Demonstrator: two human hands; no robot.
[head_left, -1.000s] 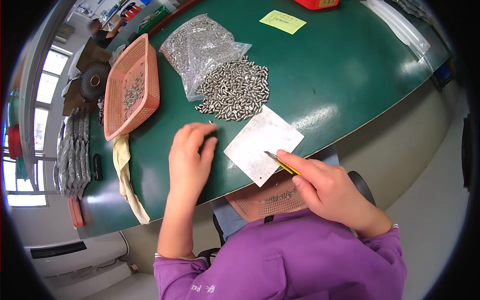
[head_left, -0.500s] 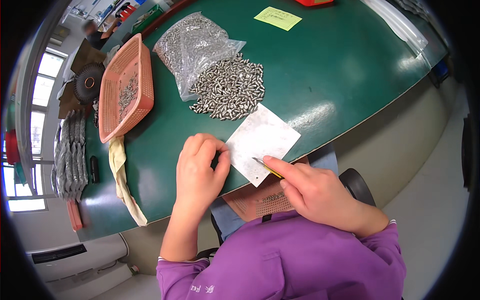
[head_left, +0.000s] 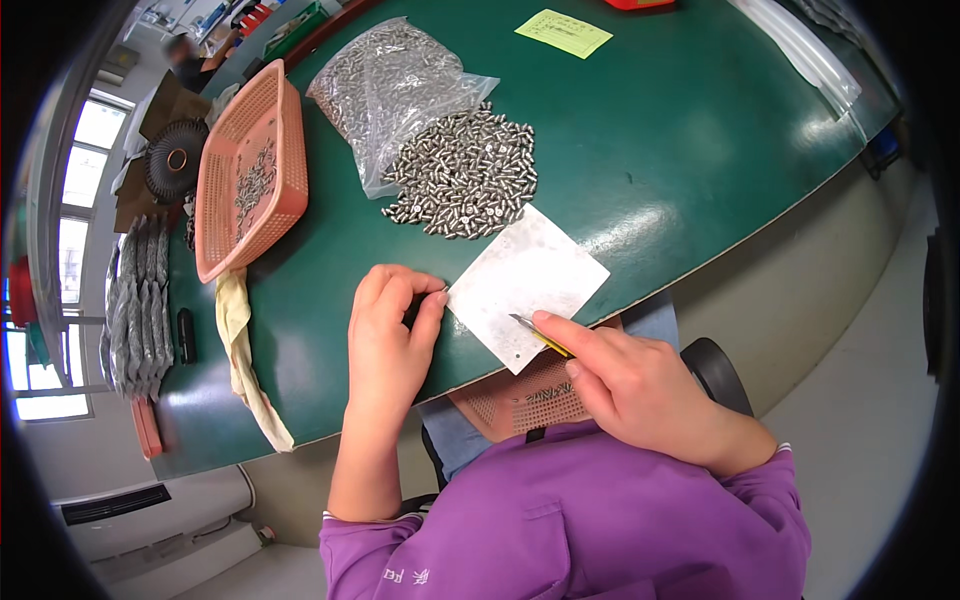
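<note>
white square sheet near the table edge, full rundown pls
The white square sheet is thin, flat and matte, with faint grey speckling; paper or plastic, cannot tell which. It lies turned like a diamond on the green table, its near corner just over the table's edge. Its far corner almost reaches the loose metal parts. The left hand meets its left corner. The right hand presses a yellow-handled tool's tip onto it.
</note>
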